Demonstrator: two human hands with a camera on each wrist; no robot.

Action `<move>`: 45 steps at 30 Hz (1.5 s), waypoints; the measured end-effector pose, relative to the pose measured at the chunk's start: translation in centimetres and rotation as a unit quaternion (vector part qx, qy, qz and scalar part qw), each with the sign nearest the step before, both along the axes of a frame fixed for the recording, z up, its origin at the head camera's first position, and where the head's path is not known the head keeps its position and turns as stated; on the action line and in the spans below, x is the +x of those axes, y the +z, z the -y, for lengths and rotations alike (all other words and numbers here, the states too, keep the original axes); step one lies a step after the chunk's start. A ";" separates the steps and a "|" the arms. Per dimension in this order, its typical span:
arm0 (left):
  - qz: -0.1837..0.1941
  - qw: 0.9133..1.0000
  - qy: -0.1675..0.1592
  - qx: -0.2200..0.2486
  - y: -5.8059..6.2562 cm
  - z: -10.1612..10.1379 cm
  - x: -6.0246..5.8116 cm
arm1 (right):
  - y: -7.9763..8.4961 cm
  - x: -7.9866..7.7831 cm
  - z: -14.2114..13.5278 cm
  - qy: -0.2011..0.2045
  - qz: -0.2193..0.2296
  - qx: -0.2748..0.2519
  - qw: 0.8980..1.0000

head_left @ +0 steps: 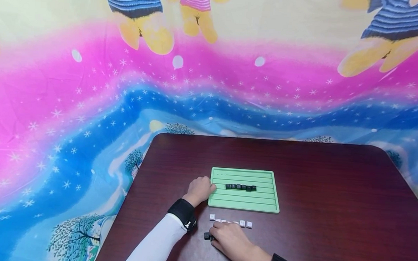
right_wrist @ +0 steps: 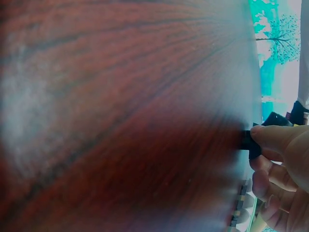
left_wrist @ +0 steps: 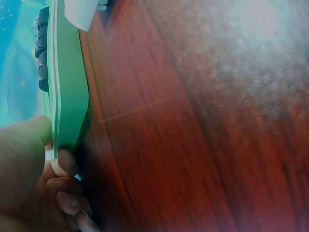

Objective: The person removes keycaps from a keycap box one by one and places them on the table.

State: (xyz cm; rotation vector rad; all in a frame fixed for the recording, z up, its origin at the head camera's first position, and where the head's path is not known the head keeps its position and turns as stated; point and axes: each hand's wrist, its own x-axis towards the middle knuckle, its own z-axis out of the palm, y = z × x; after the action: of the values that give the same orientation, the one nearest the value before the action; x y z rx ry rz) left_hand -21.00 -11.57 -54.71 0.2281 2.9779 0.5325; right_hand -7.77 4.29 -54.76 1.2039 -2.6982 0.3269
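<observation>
My left hand (head_left: 200, 190) grips the left edge of a green grooved tray (head_left: 258, 204), its thumb over the rim. In the left wrist view, fingertips (left_wrist: 67, 162) curl against the outside of the tray's wall (left_wrist: 72, 96). A row of black keycaps (head_left: 238, 187) sits in the tray's middle. My right hand (head_left: 233, 240), near the table's front, pinches a black keycap (right_wrist: 254, 147) between thumb and fingers. Just left of its fingertips is another black keycap (head_left: 206, 236). Several white keycaps (head_left: 249, 225) lie in a row beyond that hand, partly hidden by it.
The dark reddish-brown wooden table (head_left: 332, 198) extends well to the right of the tray. Behind its far edge hangs a colourful printed cloth (head_left: 211, 84). Black bands (head_left: 182, 212) are strapped round both wrists.
</observation>
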 end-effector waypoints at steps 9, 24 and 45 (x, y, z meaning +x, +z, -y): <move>-0.003 1.000 0.002 -0.004 0.0 0.0 0.1 | 0.1 0.1 0.0 -0.001 -0.003 -0.002 1.000; -0.015 1.000 0.001 0.000 0.5 0.0 0.3 | 0.6 -0.2 -0.3 -0.007 -0.001 -0.017 1.000; -0.020 1.000 0.002 -0.008 0.0 0.0 0.1 | 2.3 -1.9 -1.7 -0.040 0.010 -0.063 0.997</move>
State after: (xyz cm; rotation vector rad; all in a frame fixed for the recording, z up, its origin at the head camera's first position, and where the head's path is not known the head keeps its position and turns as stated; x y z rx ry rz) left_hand -20.93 -11.59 -54.71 0.2332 3.0216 0.5089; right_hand -9.67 5.95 -52.49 1.0593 -2.6879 0.4929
